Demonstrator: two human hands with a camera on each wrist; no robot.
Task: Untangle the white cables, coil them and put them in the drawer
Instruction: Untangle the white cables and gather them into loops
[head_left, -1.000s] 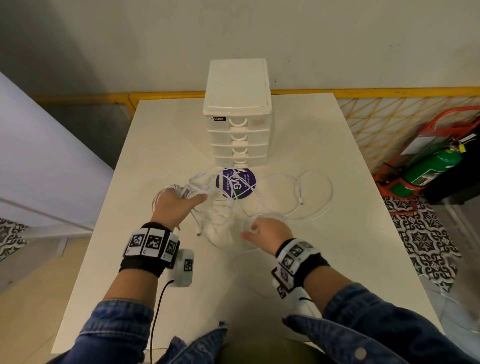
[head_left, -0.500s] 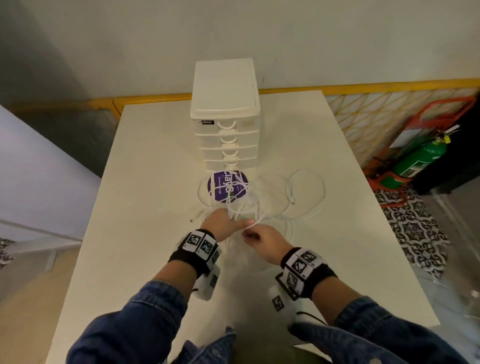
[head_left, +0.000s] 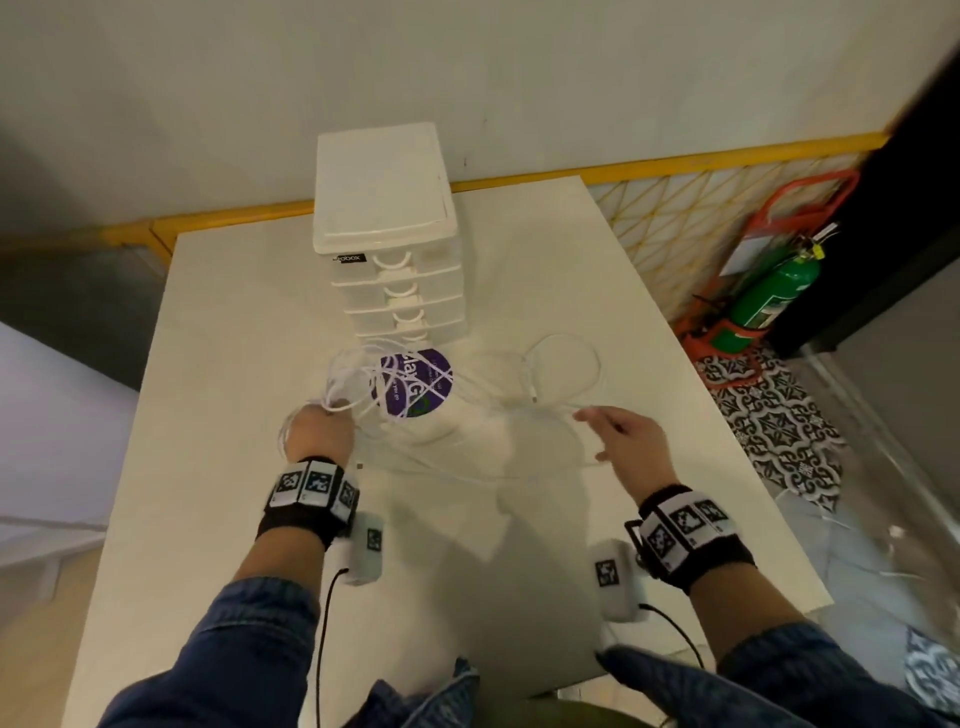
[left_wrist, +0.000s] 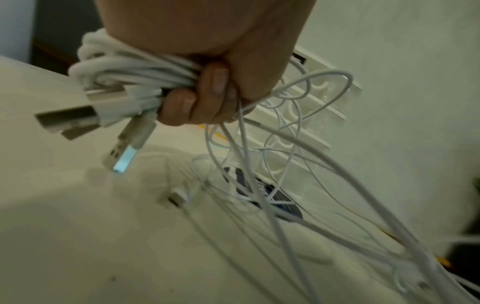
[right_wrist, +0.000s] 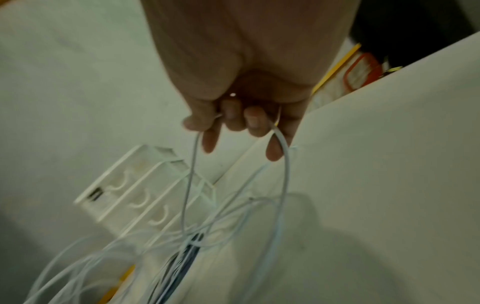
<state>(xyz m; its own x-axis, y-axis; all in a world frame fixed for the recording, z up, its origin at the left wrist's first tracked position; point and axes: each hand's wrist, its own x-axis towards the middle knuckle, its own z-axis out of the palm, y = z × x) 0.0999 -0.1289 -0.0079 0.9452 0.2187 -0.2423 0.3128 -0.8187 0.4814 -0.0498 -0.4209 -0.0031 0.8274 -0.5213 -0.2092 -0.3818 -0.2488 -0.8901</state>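
Note:
A tangle of thin white cables lies on the white table in front of a small white drawer unit, all of whose drawers are closed. My left hand grips a coiled bundle of the cables in a fist, with USB plugs sticking out of it. To the right, my right hand is raised over the table. The right wrist view shows its curled fingers holding a loop of one cable that runs back into the tangle.
A round purple sticker lies under the cables just in front of the drawers. Beyond the table's right edge stand a green fire extinguisher in an orange stand and a yellow railing. A loose plug rests on the table.
My hands were close together over the tangle; now they have moved apart, the left going left with the bundle and the right going right, drawing a strand out.

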